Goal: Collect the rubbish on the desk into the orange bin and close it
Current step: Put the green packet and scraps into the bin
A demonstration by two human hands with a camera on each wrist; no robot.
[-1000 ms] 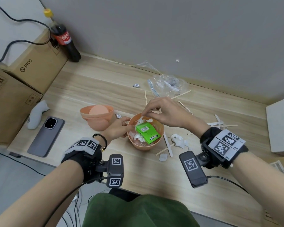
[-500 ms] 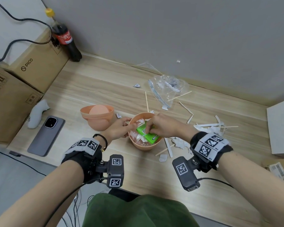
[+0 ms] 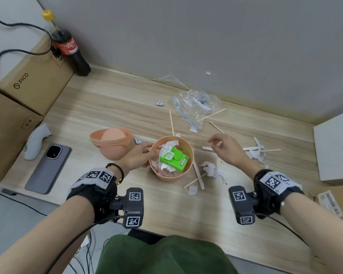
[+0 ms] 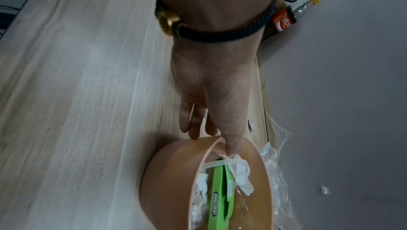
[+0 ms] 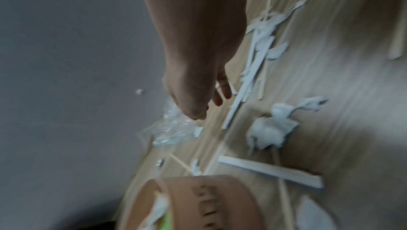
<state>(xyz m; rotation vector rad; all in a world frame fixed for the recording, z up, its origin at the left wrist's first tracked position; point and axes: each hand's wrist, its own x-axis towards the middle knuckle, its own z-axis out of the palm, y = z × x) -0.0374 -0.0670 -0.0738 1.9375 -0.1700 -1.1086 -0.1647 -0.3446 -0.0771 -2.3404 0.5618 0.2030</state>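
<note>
Orange bin (image 3: 173, 176) stands open on the desk (image 3: 107, 107) near the front edge, already holding crumpled tissue and a green Doublemint gum box (image 3: 174, 160). Left hand (image 3: 136, 158) grips the bin rim: thumb hooked inside over the edge, fingers on the outside wall, clear in the left wrist view. Right hand (image 3: 229, 149) hovers right of the bin, fingers loosely curled, holding nothing visible; right wrist view is blurred.

Step in hand, as I read it: fetch the next piece of rubbish. Nearest candidates are the white paper strip (image 3: 208, 148) just beside the fingertips, the crumpled tissue (image 3: 211, 169) nearer the desk's front edge, and the wooden sticks (image 3: 194, 179) beside the bin.

To do it well: keep the left hand steadying the bin, since it is light and probably tips easily. Gather several scraps per pass, pinch flat strips by an end, and drop them low over the opening. The clear plastic bag (image 3: 196, 107) should be balled up first. The bin lid (image 3: 111, 140) lies left of the bin, off; it goes on last.
</note>
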